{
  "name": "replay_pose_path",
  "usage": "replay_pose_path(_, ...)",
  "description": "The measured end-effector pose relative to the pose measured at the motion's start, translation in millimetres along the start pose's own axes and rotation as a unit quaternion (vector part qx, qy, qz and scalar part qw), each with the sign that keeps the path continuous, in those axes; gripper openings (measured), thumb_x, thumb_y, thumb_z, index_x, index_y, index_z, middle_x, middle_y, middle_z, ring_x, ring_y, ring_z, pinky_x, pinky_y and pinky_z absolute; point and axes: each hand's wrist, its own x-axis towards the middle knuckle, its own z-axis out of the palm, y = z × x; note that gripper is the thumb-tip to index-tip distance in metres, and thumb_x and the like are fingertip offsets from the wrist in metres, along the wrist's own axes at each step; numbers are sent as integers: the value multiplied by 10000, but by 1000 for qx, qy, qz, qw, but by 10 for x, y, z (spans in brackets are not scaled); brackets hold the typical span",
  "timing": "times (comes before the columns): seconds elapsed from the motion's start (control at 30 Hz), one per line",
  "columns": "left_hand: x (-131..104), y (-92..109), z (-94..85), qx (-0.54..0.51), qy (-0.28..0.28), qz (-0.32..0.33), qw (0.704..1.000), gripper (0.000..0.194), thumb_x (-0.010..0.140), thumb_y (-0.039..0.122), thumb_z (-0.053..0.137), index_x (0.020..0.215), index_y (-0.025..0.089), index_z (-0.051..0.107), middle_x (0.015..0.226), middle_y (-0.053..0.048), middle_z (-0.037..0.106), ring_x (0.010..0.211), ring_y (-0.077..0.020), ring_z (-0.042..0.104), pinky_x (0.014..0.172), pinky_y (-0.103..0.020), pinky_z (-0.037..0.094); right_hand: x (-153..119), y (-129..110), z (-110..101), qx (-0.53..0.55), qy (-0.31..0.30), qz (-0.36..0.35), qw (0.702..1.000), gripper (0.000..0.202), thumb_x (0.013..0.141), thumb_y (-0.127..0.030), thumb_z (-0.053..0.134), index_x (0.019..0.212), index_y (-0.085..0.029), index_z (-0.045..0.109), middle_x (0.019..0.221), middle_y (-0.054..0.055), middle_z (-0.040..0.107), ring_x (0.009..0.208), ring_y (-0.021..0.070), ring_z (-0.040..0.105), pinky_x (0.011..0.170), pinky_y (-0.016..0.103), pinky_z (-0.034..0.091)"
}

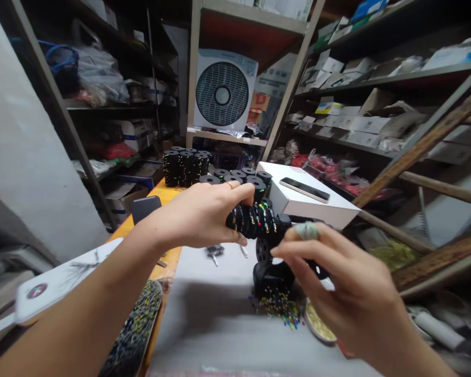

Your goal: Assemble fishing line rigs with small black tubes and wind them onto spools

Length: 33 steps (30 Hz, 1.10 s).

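My left hand (215, 212) is wrapped round one end of a black ribbed roll (255, 220), which carries thin strands strung with small coloured beads. The roll lies level above a black stand-like device (272, 277) on the white work surface. To the right, my right hand (337, 277) is held in a pinch beside the device, thumb and forefinger together; whatever is between them is too small to make out. A pile of coloured beads (282, 306) lies at the foot of the device. Partly behind my right hand is a round dish (320, 324) of yellowish small pieces.
Black rolls (186, 167) stand stacked at the back. A white box (306, 196) with a phone (305, 189) on it stands back right. A tray of dark and yellow small parts (135, 324) is at left front. A fan (223, 91) and loaded shelves surround the table.
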Motion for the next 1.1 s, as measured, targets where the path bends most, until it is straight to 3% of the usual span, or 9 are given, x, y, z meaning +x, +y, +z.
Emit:
replay_pose_path(0.2, 7, 15, -11, -16, 0, -3, 1000, 379, 758, 421, 700, 1047, 256, 519, 1014, 10, 645, 789, -198, 636, 609, -284, 416, 329, 39, 66, -104, 76, -77, 989, 195, 870, -42, 602, 980, -200, 631, 848, 14, 679, 709, 126, 648, 640, 225, 490)
replay_pose_path(0.57, -5, 8, -8, -17, -1, 1, 1000, 343, 765, 415, 694, 1010, 253, 518, 987, 10, 633, 759, -192, 628, 593, -286, 402, 357, 83, 150, -156, 55, -103, 981, 158, 883, -51, 610, 974, -179, 594, 872, 5, 705, 722, 114, 655, 693, 215, 484)
replay_pose_path(0.8, -16, -6, 0, -18, -6, -8, 1000, 423, 761, 410, 709, 1070, 233, 481, 931, 9, 664, 679, -174, 627, 570, -273, 388, 328, 120, 138, -115, -19, -150, 982, 196, 888, 13, 520, 967, -163, 554, 937, 59, 693, 836, 162, 664, 761, 272, 513)
replay_pose_path(0.93, -24, -13, 12, 2, 7, 13, 1000, 396, 778, 413, 692, 1074, 249, 487, 1031, 4, 646, 793, -202, 651, 596, -277, 405, 318, 113, 147, -142, -17, -184, 972, 143, 927, -21, 498, 960, -151, 548, 950, 87, 691, 863, 182, 664, 802, 301, 523)
replay_pose_path(1.1, -17, -4, 12, 11, 8, 9, 1000, 360, 790, 401, 662, 1065, 245, 490, 1015, 10, 646, 752, -192, 641, 578, -279, 397, 332, 97, 166, -188, -3, -217, 958, 116, 920, -17, 515, 958, -117, 560, 908, 99, 698, 873, 204, 665, 813, 316, 527)
